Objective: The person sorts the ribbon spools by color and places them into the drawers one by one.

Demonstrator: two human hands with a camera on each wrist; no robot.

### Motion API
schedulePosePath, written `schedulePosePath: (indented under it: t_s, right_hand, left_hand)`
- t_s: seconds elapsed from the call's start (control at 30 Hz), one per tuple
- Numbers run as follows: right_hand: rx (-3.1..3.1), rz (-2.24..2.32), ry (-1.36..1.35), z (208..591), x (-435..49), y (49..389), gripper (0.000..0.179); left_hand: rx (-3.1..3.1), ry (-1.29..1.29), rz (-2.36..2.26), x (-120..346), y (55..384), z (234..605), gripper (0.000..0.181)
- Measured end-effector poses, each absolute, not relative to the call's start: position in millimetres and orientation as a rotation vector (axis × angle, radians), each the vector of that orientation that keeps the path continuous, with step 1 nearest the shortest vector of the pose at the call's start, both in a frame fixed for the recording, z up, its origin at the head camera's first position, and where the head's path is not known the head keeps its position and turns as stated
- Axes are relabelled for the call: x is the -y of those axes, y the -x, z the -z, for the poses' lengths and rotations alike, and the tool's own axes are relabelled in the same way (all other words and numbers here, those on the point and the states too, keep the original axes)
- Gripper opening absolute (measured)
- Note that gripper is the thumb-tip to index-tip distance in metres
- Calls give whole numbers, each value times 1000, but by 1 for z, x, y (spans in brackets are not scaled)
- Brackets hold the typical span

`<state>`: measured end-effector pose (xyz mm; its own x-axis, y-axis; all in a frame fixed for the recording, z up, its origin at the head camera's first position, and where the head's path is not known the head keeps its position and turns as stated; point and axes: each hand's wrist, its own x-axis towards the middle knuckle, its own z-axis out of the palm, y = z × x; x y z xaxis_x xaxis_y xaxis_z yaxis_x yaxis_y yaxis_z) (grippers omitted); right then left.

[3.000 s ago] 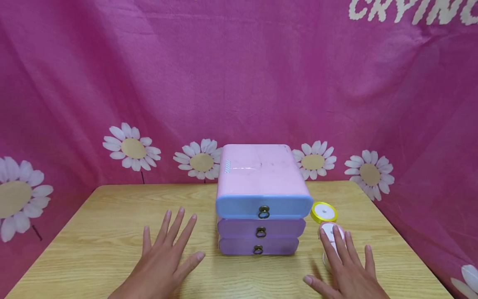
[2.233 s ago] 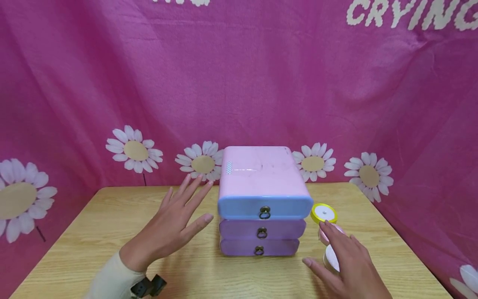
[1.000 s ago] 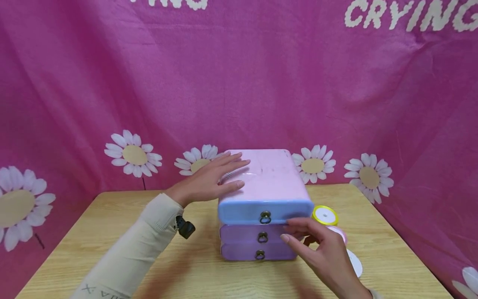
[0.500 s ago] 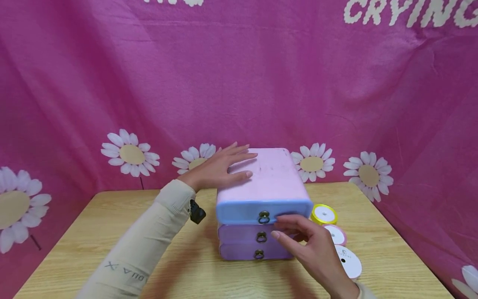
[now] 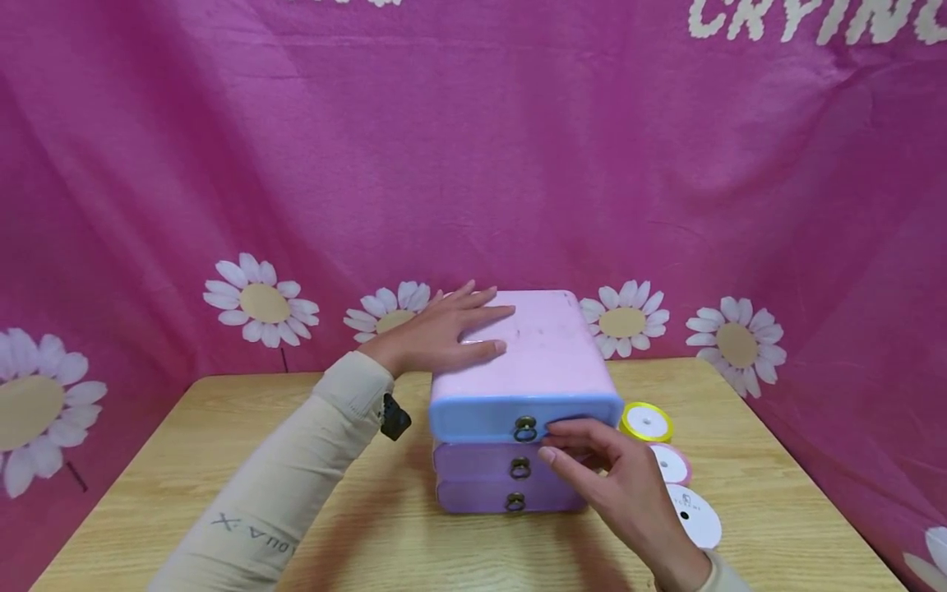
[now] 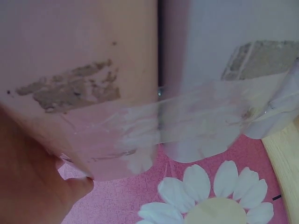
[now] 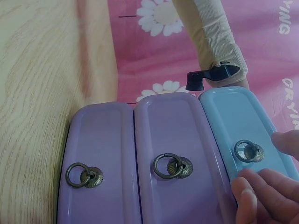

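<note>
A small drawer cabinet [image 5: 540,353] with a pink top stands on the table. Its front has a blue top drawer [image 5: 466,419] and two purple drawers [image 7: 177,126] below, each with a bronze ring pull. My left hand [image 5: 436,333] rests with fingers spread on the left side of the cabinet's top; in the left wrist view part of it shows beside the taped cabinet side [image 6: 187,116]. My right hand [image 5: 629,485] is at the blue drawer's front, just right of its ring pull [image 7: 250,151], fingers loosely bent and apart from the ring.
To the right of the cabinet lie three ribbon spools: a yellow one [image 5: 647,422], a pink one [image 5: 672,464] and a white one [image 5: 697,516], partly behind my right hand. A pink daisy-print cloth [image 5: 473,164] hangs behind the wooden table [image 5: 222,444].
My left hand has moved from over the table onto the cabinet's top. My right hand has left the spools and come leftward to the blue drawer's front. The drawers look unmoved.
</note>
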<state>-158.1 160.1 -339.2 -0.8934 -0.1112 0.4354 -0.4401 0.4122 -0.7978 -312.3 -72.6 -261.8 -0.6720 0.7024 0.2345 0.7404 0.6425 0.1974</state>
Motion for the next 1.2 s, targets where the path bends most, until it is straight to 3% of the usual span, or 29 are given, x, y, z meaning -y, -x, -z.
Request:
schedulePosePath:
  t_s: [0.8, 1.2]
  right_hand:
    - [2363, -1586, -329, 309, -148, 149, 16]
    - [2351, -1737, -336, 326, -155, 163, 15]
  left_hand:
    - [2729, 1040, 442, 61, 307, 266, 60]
    - [2712, 1062, 423, 62, 308, 268, 60]
